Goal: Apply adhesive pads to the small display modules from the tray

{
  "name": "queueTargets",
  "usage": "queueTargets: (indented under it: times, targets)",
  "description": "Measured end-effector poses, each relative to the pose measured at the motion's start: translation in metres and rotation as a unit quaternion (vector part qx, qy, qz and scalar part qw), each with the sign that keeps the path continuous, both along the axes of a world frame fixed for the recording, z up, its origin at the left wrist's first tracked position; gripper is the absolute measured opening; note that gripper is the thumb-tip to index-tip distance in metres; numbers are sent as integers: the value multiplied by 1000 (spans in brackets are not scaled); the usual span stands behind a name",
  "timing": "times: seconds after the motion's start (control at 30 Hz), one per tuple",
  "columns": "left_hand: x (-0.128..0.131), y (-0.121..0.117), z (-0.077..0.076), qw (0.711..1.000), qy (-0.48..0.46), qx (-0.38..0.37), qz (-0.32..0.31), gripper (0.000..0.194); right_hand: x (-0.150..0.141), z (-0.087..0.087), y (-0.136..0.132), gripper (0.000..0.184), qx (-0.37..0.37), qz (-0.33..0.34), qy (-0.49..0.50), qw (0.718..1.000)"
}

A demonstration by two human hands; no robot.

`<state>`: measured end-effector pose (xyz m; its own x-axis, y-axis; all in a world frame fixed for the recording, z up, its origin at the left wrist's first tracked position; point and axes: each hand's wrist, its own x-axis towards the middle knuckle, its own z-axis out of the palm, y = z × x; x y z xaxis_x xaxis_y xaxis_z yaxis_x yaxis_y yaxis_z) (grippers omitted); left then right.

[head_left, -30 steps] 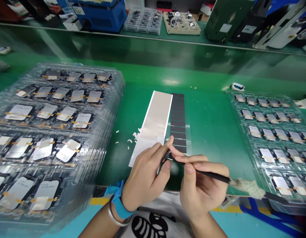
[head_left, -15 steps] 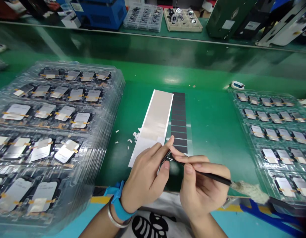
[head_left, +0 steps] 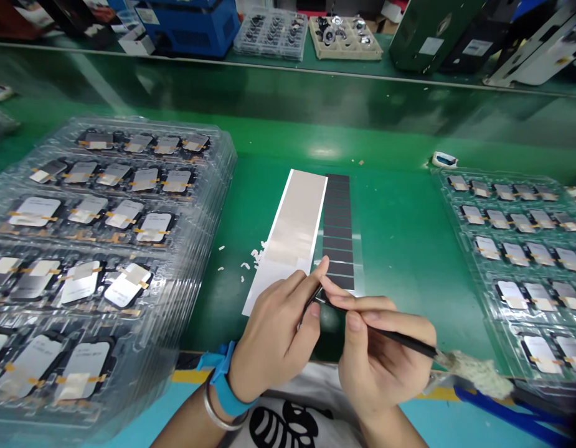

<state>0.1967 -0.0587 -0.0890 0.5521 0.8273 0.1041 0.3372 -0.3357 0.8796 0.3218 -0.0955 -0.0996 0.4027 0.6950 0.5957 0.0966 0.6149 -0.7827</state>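
My left hand [head_left: 273, 333] is closed in a pinch on a small dark part [head_left: 314, 298] held just above the near end of a strip of dark rectangular pads [head_left: 338, 231]. My right hand [head_left: 378, 358] grips thin black tweezers [head_left: 400, 339], whose tips meet the small part between my left fingertips. The tweezers' back end is wrapped in whitish padding [head_left: 479, 373]. A long white backing strip [head_left: 292, 233] lies flat beside the dark pads on the green mat [head_left: 400, 242].
A stack of clear trays [head_left: 96, 249] filled with flat silvery parts fills the left side. Another clear tray [head_left: 521, 255] of similar parts lies at the right. Small white scraps [head_left: 250, 256] sit left of the white strip. More trays and boxes line the far bench.
Nothing has moved noticeably; both hands stay together at the near end of the strip, with only a slight shift of the camera.
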Motion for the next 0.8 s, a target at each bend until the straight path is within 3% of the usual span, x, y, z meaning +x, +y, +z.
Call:
queueTargets:
  times: [0.47,0.63,0.8]
  targets:
    - [-1,0,2,1000,12,6,5,52,0,0,0,34,-3,2,0,1000]
    - [2,0,2,996,57,63,13,49,0,0,-1,31,5,-23,13,1000]
    - [4,-1,1,991,96,85,22,53,1,-1,-3,33,3,-1,-1,1000]
